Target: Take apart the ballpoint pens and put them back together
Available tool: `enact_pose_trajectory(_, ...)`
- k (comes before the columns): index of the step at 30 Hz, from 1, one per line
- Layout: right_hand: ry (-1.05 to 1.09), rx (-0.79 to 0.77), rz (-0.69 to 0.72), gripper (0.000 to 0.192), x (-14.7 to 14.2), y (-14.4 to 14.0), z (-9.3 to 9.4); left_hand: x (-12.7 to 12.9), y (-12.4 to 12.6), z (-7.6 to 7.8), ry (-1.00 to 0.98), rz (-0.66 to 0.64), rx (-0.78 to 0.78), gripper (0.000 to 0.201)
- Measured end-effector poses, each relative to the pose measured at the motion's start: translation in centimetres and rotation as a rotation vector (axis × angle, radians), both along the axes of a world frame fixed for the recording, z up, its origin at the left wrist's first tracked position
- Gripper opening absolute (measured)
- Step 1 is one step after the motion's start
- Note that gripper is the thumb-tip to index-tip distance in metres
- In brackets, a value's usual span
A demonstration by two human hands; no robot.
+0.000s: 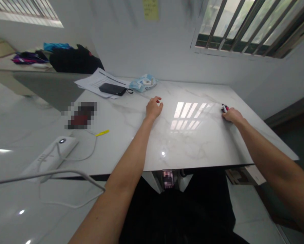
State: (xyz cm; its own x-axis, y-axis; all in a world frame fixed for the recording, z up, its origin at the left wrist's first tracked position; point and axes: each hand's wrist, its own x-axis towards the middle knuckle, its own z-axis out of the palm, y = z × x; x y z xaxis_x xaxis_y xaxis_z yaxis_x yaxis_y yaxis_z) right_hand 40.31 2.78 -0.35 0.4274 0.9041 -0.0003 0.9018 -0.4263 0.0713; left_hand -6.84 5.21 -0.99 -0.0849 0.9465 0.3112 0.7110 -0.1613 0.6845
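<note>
Pens (224, 108), red and black, lie bunched under the gripping right hand (232, 116); left hand (153, 107) loosely open.

pens (224, 108) | small bunch, red, black and white showing | lying on surface near far right edge | partly covered by right hand (232, 115), details blurred

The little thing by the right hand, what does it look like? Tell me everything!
The small object lies on the white marble-look table, near its far right edge. It looks dark with red and white bits, maybe a marker or a few pens; it is too small to tell. The right hand rests against it, fingers curled over its near end. Nothing else touches it.
</note>
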Motion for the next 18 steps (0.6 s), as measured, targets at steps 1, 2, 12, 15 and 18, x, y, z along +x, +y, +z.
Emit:
enact_pose_trajectory(1,0.015,-0.002,-0.006,0.063,0.9,0.0,-0.3,0.1,0.0,-0.1,0.004,-0.010,0.002,0.029)
enact_pose_trajectory(2,0.028,0.000,-0.005,0.063,1.5,-0.1,-0.5,0.3,-0.1,-0.2,0.006,-0.018,0.003,0.030)
enact_pose_trajectory(12,0.109,0.064,0.047,0.062,0.6,0.2,-1.5,1.0,-0.5,0.2,0.040,-0.083,0.014,0.032)
enact_pose_trajectory(15,0.147,0.075,0.036,0.064,0.2,0.3,-1.7,1.2,-0.6,0.0,0.055,-0.098,0.014,0.032)
enact_pose_trajectory(18,0.178,0.086,0.026,0.065,0.1,0.1,-1.6,1.3,-0.6,-0.3,0.073,-0.119,0.018,0.033)
